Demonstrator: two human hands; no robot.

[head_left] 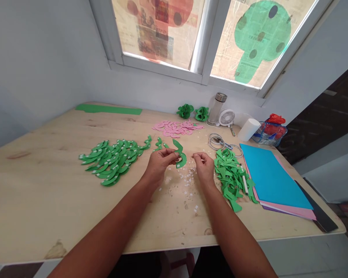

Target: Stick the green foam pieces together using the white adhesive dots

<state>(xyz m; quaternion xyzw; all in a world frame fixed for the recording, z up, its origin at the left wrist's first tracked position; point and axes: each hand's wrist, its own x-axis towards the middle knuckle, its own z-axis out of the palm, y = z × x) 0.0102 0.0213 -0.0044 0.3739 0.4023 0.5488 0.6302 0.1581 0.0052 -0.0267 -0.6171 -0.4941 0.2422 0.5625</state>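
Over the middle of the table, my left hand [161, 160] pinches a curved green paper cutout [182, 160] between thumb and fingers. A small white square shows near the cutout's lower end. Just right of it, my right hand [204, 166] is closed in a pinch; anything between the fingertips is too small to make out. Tiny white bits [188, 179] lie scattered below both hands. To the left spreads a pile of similar green cutouts [113, 160], many bearing white squares. Green paper scraps [229, 175] are heaped beside my right hand, with a white pen [245, 184] on them.
Pink cutouts [176, 128] and green paper balls [185, 111] lie toward the wall. A bottle [216, 110], small fan [226, 117], white roll [249, 129] and tape rolls [216, 142] stand or lie back right. Blue sheets [275, 175] cover the right side; a green strip [110, 109] lies back left.
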